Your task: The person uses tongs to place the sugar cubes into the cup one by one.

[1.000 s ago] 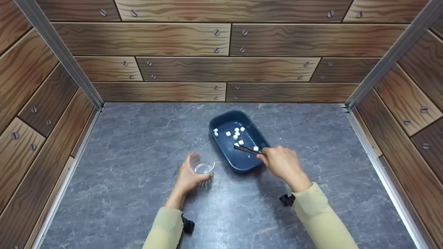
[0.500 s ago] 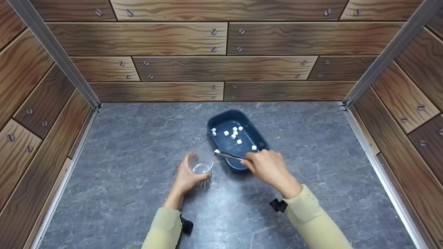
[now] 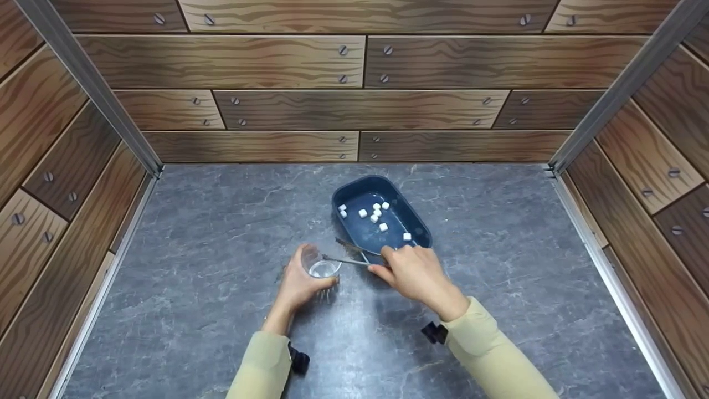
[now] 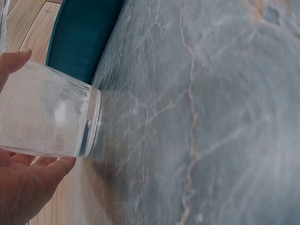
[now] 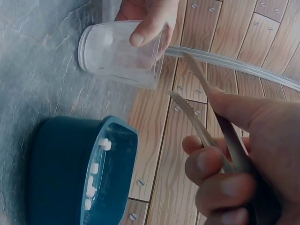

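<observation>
A clear cup (image 3: 325,270) stands on the grey surface, its mouth up, and my left hand (image 3: 299,285) curls around its side. In the left wrist view, the thumb and fingers lie on opposite sides of the cup wall. My right hand (image 3: 415,274) grips metal tongs (image 5: 228,131) with toothed tips. Their arms are spread, with nothing between the tips, and one tip overlaps the cup's rim in the head view. Inside the cup (image 4: 28,112) a blurred white spot shows. Several white cubes (image 3: 384,227) lie in a dark blue bin (image 3: 404,208) behind the right hand.
The marbled grey surface (image 3: 221,238) is walled at the back and sides by wood-patterned panels (image 3: 288,111). Metal strips (image 3: 615,277) run along the side edges. The bin's raised wall (image 5: 65,164) stands just beyond the cup, to its right.
My right hand has moved left from over the bin to the cup, carrying a white cube in the tongs. The tongs have spread and released it. The left hand has kept its place.
</observation>
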The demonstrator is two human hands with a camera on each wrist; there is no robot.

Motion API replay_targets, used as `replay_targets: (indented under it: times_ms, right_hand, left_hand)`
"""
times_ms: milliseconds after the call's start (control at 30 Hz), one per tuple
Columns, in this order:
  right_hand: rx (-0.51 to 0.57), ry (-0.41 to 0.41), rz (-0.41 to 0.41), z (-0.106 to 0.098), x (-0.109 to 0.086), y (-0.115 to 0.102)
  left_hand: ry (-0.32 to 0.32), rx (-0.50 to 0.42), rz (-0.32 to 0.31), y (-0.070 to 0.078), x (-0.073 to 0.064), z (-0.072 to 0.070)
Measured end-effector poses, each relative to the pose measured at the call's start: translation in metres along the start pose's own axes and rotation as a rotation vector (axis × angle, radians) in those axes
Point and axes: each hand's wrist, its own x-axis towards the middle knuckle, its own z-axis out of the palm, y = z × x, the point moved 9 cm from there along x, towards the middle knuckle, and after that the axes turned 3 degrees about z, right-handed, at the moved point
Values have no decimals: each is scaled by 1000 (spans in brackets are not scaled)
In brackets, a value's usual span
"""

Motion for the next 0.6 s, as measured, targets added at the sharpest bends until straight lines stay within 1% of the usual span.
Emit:
replay_targets:
  times_ms: [200, 367, 467, 600]
  right_hand:
    - [44, 37, 63, -9, 0, 17]
    - [99, 31, 143, -15, 3, 43]
    - [95, 31, 178, -20, 5, 59]
    - [103, 9, 215, -23, 7, 77]
  left_hand:
    - [3, 25, 2, 0, 0, -1]
    - [5, 40, -4, 1, 0, -3]
    - [5, 37, -15, 0, 0, -3]
    - [7, 32, -29, -2, 0, -3]
